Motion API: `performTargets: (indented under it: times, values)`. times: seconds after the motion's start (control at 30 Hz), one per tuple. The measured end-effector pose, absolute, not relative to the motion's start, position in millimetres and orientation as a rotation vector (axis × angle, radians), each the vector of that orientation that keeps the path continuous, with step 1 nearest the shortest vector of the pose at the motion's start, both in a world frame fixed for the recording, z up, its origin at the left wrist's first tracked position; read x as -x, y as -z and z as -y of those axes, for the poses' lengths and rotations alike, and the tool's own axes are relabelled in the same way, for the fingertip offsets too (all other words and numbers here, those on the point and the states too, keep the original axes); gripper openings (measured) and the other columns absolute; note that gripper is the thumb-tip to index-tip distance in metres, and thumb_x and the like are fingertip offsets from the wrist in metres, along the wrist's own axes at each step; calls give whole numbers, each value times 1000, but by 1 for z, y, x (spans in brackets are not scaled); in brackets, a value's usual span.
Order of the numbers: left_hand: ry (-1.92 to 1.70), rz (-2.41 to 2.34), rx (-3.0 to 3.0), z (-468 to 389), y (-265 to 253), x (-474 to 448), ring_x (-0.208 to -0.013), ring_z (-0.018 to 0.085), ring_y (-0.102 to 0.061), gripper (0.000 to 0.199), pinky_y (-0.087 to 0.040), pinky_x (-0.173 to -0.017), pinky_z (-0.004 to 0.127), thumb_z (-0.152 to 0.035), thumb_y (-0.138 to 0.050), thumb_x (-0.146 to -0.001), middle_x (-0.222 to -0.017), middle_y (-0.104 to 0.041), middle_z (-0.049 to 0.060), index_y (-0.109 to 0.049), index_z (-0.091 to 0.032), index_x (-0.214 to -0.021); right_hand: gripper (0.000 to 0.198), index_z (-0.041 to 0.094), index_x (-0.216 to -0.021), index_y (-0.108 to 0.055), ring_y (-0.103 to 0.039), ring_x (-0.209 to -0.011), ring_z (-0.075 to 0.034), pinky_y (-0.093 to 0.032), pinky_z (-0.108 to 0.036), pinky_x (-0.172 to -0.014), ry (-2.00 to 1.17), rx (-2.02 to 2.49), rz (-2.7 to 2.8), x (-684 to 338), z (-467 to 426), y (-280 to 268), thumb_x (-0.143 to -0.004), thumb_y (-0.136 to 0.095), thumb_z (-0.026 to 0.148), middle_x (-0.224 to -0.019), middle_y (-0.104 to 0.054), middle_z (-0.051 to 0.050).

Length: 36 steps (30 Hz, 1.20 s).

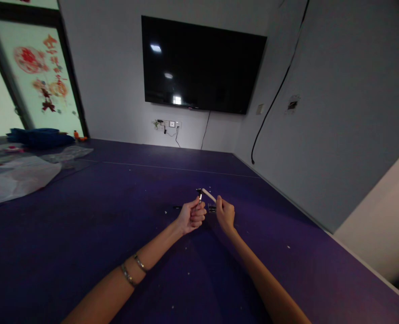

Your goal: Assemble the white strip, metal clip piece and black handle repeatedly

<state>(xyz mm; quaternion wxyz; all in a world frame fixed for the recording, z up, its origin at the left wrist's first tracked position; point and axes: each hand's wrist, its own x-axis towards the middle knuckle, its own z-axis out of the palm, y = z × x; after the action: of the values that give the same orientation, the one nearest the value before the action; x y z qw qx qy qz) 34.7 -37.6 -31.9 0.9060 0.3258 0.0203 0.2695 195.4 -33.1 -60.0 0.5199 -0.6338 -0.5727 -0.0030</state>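
My left hand (192, 215) is closed around a small tool with a shiny metal handle and a dark head (199, 192), which points upward. Its exact kind is too small to make out. In my right hand (225, 212), the fingers pinch a thin white stick (209, 195) that slants up to the left. The stick's far tip is at or very near the tool's dark head; whether they touch I cannot tell. Between and below the hands, a small black flat item with pale markings (212, 208) lies on the purple surface. A dark slim item (177, 207) lies left of my left hand.
The broad purple surface (118, 234) carries scattered white bits. Clear plastic sheeting (24, 177) and a blue cloth heap (40, 137) lie at the left. A television (202, 67) hangs on the far wall, and a black cable (276, 96) dangles on the right.
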Motion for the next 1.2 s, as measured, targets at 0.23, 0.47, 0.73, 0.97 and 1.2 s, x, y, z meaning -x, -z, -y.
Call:
performTargets:
  times: [0.23, 0.47, 0.73, 0.97, 1.2]
  values:
    - [-588, -121, -770, 39, 28, -34, -33, 4, -7, 37, -8, -27, 14, -44, -42, -85, -44, -18, -9, -33, -18, -61, 49, 19, -49, -39, -35, -44, -11, -20, -25, -47, -33, 1519, 1367, -195, 33, 64, -87, -27, 48, -44, -41, 1]
    - [-889, -518, -1107, 31, 26, -34, -31, 2, -15, 36, -10, -29, 13, -47, -52, -78, -43, -23, -11, -35, -19, -63, 46, 19, -58, -46, -40, -45, -12, -26, -24, -47, -212, 1395, 1293, -195, 39, 42, -86, -27, 51, -48, -43, 1]
    - [-1109, -716, -1334, 10, 42, -30, -29, 2, -25, 41, -19, -29, 15, -56, -53, -71, -44, -31, -11, -36, -19, -66, 30, 21, -83, -47, -28, -32, -4, -16, -16, -29, -1058, 991, 1128, -145, 70, 9, -76, -46, 50, -53, -40, 9]
    - [-1165, -726, -1321, 8, 45, -30, -29, 2, -24, 36, -19, -29, 15, -52, -54, -72, -43, -31, -11, -41, -18, -69, 33, 22, -75, -39, -19, -30, -1, -8, -13, -29, -1493, 797, 974, -116, 108, 6, -70, -58, 48, -45, -39, 11]
    - [-1177, -700, -1306, 12, 42, -30, -30, 2, -24, 35, -18, -30, 15, -49, -55, -73, -45, -31, -11, -38, -19, -67, 35, 22, -72, -37, -14, -33, -1, -4, -15, -32, -1531, 800, 834, -113, 122, 7, -69, -60, 48, -44, -31, 13]
